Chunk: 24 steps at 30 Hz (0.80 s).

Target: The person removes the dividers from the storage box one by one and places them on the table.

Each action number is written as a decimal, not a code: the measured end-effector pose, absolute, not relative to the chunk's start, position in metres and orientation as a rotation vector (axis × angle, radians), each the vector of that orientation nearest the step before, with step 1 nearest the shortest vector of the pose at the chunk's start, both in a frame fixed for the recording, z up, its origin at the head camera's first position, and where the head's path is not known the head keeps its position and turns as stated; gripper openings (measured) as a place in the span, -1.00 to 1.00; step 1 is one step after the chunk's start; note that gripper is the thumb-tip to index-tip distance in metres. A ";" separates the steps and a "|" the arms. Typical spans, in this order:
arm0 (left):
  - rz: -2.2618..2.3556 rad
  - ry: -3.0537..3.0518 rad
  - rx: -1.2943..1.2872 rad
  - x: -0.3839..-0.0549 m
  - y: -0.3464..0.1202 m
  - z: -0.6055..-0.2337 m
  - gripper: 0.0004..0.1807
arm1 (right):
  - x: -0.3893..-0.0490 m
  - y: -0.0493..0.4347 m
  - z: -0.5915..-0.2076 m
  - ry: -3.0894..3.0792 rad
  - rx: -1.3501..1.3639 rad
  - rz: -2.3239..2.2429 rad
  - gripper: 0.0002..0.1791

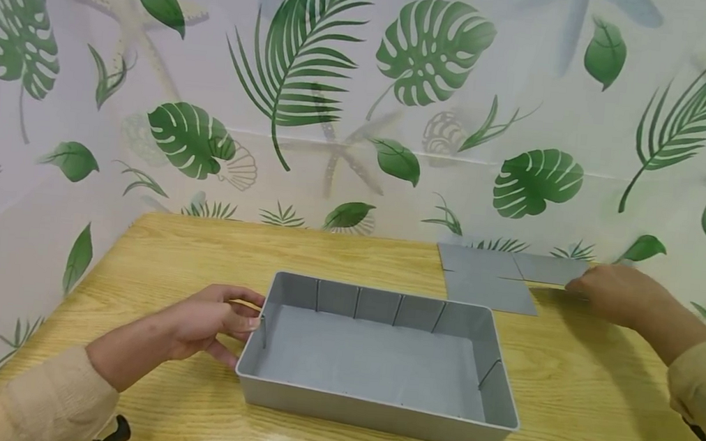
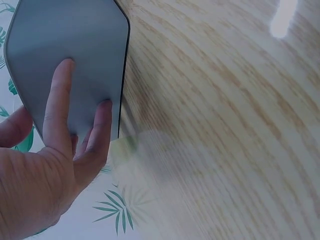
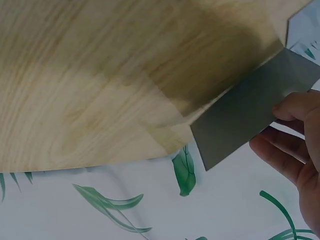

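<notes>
A shallow grey rectangular tray, with upright ridges along its inner walls, sits on the wooden table. My left hand rests its fingertips against the tray's left end. In the left wrist view, spread fingers touch the outer face of that end wall. Far to the right, my right hand pinches a thin grey panel between thumb and fingers, tilted up from the table. Just left of that hand, several flat grey panels lie at the table's back edge; the right hand partly covers this spot.
The wood-grain table runs back to a wall covering with green leaf prints. Table surface shows between the tray and the flat panels, and to the tray's right. A dark band is at the left sleeve.
</notes>
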<state>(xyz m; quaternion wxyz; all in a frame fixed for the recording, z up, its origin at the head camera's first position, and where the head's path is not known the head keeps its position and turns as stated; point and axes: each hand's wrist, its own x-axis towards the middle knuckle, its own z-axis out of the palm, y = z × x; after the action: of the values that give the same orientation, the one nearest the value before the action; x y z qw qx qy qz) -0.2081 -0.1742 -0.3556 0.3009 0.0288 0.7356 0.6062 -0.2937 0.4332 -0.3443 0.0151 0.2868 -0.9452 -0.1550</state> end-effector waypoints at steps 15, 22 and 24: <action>1.610 1.953 0.076 -0.208 -0.174 -0.355 -0.39 | -0.288 0.436 -0.374 -2.896 0.922 -0.474 -0.75; 1.615 1.950 0.075 -0.208 -0.174 -0.355 -0.40 | -0.288 0.435 -0.376 -2.909 0.905 -0.480 -0.76; 1.614 1.952 0.074 -0.208 -0.174 -0.355 -0.39 | -0.288 0.434 -0.377 -2.908 0.906 -0.481 -0.77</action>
<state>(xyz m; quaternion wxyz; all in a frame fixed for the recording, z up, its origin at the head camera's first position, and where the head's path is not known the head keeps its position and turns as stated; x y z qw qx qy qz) -0.2077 -0.1736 -0.3553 0.2992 0.0280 0.7350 0.6078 -0.2882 0.4342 -0.3770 0.0291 0.2938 -0.9426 -0.1560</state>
